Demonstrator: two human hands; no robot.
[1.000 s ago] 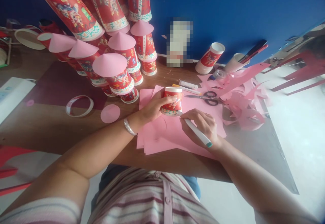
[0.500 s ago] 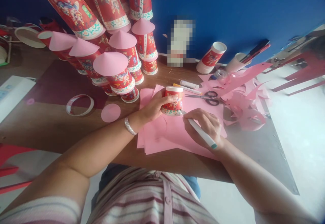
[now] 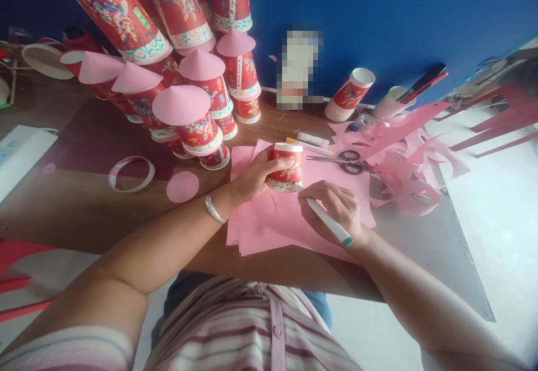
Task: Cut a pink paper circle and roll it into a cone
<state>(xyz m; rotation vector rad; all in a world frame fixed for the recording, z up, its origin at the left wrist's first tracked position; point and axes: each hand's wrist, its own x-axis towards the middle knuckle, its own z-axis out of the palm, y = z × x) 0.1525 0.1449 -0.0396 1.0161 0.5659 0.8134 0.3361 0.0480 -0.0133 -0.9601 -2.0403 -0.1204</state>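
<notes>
My left hand (image 3: 257,176) is closed round a red printed paper cup (image 3: 287,165), its thumb across the front. Coloured drawn lines run along the cup's white lower band. In my right hand (image 3: 336,205) is a white marker (image 3: 330,222) with a green end, its tip close to the right side of that band; whether it touches I cannot tell. Both hands are over pink paper sheets (image 3: 273,231), where a faint circle outline shows. Scissors (image 3: 351,161) with dark handles lie just beyond, beside a glue stick (image 3: 313,139) and a yellow-and-white marker (image 3: 309,147).
Red cups with pink cone tops (image 3: 181,105) stand stacked at the left. Nearer lie a tape ring (image 3: 131,174) and a pink disc (image 3: 182,186). Pink paper scraps (image 3: 412,169), a pen cup (image 3: 393,103) and stacked cups (image 3: 351,93) are at the right, by the blue wall (image 3: 378,18).
My right hand and the marker have shifted slightly left along the cup's lower edge. My left hand and the cup have stayed in place.
</notes>
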